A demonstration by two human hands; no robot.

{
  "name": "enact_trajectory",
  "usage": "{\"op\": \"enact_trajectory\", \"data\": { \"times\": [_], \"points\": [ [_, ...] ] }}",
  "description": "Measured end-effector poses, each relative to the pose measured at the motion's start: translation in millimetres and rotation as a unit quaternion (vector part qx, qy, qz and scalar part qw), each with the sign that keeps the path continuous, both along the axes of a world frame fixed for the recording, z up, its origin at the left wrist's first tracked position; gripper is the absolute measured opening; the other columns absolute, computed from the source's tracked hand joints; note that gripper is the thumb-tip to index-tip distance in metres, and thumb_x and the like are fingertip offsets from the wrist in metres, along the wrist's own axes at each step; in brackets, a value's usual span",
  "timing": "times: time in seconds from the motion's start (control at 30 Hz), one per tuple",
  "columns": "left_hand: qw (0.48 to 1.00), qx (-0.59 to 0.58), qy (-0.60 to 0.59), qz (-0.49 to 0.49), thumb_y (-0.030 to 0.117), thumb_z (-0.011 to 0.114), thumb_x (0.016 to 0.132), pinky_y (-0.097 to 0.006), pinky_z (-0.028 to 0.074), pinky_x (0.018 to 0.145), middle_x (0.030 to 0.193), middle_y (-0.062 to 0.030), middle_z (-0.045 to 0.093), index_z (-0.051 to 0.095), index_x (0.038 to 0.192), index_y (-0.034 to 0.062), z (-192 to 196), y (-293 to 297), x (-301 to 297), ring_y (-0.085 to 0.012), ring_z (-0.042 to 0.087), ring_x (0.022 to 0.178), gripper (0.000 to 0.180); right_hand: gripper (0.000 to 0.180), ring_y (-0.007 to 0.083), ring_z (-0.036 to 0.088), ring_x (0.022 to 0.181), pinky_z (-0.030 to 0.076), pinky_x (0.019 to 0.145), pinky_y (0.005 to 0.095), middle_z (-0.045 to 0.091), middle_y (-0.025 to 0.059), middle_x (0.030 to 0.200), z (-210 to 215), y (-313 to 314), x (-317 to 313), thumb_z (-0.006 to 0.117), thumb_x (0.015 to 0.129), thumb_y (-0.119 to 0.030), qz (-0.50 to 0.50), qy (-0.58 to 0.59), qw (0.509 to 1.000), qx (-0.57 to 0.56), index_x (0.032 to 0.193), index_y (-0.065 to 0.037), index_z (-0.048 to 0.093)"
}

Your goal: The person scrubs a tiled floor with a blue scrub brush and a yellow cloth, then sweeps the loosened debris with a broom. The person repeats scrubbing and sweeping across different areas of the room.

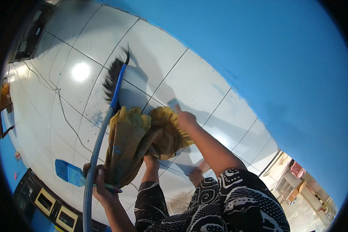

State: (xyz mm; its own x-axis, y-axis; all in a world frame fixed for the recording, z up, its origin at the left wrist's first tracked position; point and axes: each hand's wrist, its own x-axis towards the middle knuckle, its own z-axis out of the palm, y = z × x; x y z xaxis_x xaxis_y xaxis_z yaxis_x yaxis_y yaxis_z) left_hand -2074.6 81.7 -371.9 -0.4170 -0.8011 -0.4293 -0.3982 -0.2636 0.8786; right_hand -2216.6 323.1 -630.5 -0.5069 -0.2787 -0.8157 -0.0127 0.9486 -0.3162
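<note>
My left hand (99, 185) is closed round the grey handle of a broom (118, 83) with a blue head and black bristles, which rests against the floor. The same hand holds a paintbrush (71, 173) with blue-coated bristles, pointing left. A brown cloth (123, 149) with yellow ruffled edges hangs bunched between my arms, one end by my left hand. My right hand (186, 120) is at the cloth's right edge, its fingers curled and one fingertip reaching forward. At that fingertip is a small pale-blue piece (172, 103), too unclear to name.
White floor tiles (158, 42) meet a blue wall (266, 50) on the right. A thin cable (62, 104) runs across the floor at left. Dark cabinets (46, 201) stand at lower left. Boxes and household items (303, 185) sit at lower right. My bare foot (199, 174) is below the cloth.
</note>
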Motion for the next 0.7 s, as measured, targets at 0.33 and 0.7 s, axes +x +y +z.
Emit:
{"op": "enact_trajectory", "data": {
  "times": [0.33,0.7],
  "points": [
    [0.997,0.029,-0.001,-0.075,0.027,0.064,0.082,-0.033,0.043,0.082,0.094,-0.0142,0.062,0.036,0.126,0.0018,25,14,-5,-0.0209,0.055,0.094,0.058,0.063,0.0417,0.054,0.096,0.042,0.082,0.0422,0.053,0.0301,0.102,242,-53,70,0.057,0.074,-0.013,-0.265,-0.027,0.894,-0.361,0.130,0.006,0.035],
    [0.978,0.016,-0.106,-0.179,0.013,0.062,0.081,-0.026,0.045,0.062,0.097,-0.0080,0.056,0.041,0.124,0.0024,80,27,-31,-0.0154,0.056,0.072,0.049,0.044,0.0443,0.053,0.093,0.045,0.080,0.0473,0.044,0.0293,0.106,331,-98,83,0.061,0.076,-0.015,-0.140,-0.030,0.933,-0.331,0.109,0.009,0.044]
  ]
}}
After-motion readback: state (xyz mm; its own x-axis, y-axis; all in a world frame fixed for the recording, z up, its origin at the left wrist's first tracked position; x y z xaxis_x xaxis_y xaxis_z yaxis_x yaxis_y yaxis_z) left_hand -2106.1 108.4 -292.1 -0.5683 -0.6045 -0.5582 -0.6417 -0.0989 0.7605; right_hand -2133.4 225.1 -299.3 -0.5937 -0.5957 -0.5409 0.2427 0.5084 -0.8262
